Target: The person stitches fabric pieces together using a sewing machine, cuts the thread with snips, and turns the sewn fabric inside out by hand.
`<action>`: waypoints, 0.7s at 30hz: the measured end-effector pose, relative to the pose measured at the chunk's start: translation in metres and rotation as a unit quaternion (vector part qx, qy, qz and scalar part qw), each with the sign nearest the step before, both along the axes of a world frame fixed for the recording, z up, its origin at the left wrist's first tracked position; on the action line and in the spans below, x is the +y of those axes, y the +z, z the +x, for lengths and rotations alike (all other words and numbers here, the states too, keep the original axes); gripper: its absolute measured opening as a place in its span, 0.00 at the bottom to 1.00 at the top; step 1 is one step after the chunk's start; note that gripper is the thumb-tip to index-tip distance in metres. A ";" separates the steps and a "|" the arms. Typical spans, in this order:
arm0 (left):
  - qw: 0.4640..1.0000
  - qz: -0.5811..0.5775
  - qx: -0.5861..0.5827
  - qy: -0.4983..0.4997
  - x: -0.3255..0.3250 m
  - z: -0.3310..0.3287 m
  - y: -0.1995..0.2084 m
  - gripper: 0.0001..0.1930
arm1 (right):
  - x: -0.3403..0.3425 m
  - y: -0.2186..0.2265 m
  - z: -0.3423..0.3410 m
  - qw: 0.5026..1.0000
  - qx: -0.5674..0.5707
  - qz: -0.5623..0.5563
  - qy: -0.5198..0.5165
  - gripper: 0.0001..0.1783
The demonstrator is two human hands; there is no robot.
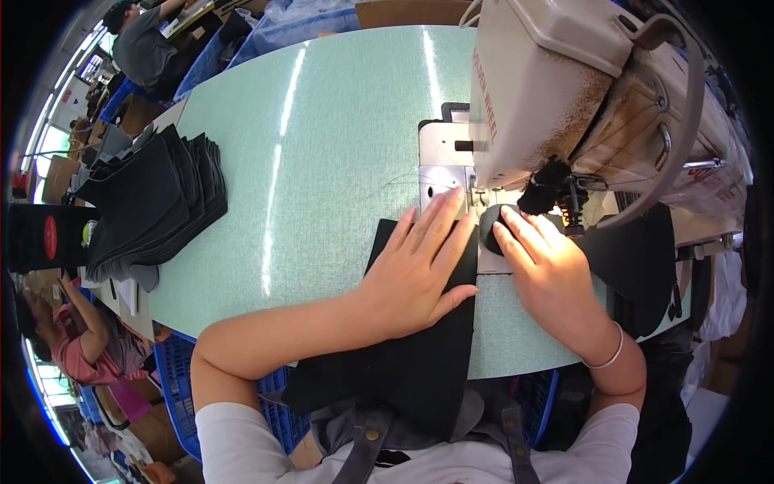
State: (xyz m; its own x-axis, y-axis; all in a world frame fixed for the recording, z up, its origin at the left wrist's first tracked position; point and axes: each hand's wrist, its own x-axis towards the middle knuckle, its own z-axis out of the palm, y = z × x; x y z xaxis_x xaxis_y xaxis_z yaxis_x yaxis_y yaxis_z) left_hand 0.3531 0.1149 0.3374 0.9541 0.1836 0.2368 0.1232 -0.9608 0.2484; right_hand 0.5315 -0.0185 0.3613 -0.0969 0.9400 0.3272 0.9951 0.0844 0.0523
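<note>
My left hand (423, 270) lies flat with its fingers spread on a long black fabric piece (387, 367), just left of the needle area. This piece drapes over the table's near edge onto my lap. At the sewing machine (528, 105), my right hand (552, 270) has its fingers bent over a dark fabric piece with a rounded edge (489, 231). Its thumb is hidden. More black fabric (637, 258) spreads out right of that hand; whether it is the same piece I cannot tell. The machine's head hides part of the stitching spot.
A tall stack of dark cut pieces (157, 202) sits at the table's left. Under the near edge is a blue plastic basket (177, 387). Small black-handled scissors or snips (676, 294) lie at the right. Two people (145, 48) work beyond the table, to the left.
</note>
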 end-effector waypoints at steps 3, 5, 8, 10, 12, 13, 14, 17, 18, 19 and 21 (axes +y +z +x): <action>1.000 -0.010 -0.001 -0.023 -0.005 -0.002 0.002 0.40 | -0.001 0.000 0.000 1.000 0.005 0.000 0.006 0.26; 0.999 0.002 0.015 -0.035 -0.006 -0.003 0.003 0.39 | -0.003 0.000 -0.001 1.000 0.006 -0.013 0.001 0.25; 0.999 0.012 0.029 -0.042 -0.005 -0.005 0.006 0.39 | -0.003 0.001 -0.002 1.000 -0.002 -0.007 0.003 0.25; 0.998 -0.027 0.035 -0.043 -0.005 -0.006 0.007 0.40 | -0.003 0.001 -0.003 1.000 -0.005 0.009 0.010 0.25; 0.998 -0.028 0.040 -0.044 -0.005 -0.006 0.007 0.40 | -0.002 0.001 -0.004 1.000 -0.011 -0.010 -0.005 0.25; 0.998 -0.028 0.043 -0.046 -0.005 -0.006 0.007 0.41 | -0.001 0.000 -0.003 1.000 -0.009 -0.023 -0.010 0.25; 0.998 -0.028 0.043 -0.046 -0.005 -0.006 0.007 0.41 | 0.000 0.000 -0.003 1.000 -0.011 -0.001 -0.004 0.25; 0.997 -0.032 0.045 -0.047 -0.005 -0.005 0.007 0.41 | 0.001 -0.002 -0.003 1.000 -0.022 0.018 0.002 0.26; 0.997 -0.032 0.045 -0.046 -0.005 -0.005 0.006 0.41 | 0.001 -0.003 -0.003 0.999 -0.035 0.015 -0.001 0.26; 0.997 -0.033 0.044 -0.044 -0.005 -0.005 0.006 0.41 | 0.001 -0.003 -0.003 0.999 -0.032 0.016 0.003 0.26; 0.997 -0.036 0.042 -0.045 -0.004 -0.005 0.006 0.41 | 0.000 -0.004 -0.003 0.999 -0.032 0.003 -0.005 0.26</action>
State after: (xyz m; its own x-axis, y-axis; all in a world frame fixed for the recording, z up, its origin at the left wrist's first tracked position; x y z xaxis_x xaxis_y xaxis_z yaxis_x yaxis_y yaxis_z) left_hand 0.3484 0.1106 0.3439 0.9834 0.1094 0.1450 0.0599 -0.9489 0.3098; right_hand 0.5280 -0.0180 0.3572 -0.1081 0.9392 0.3258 0.9906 0.0740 0.1153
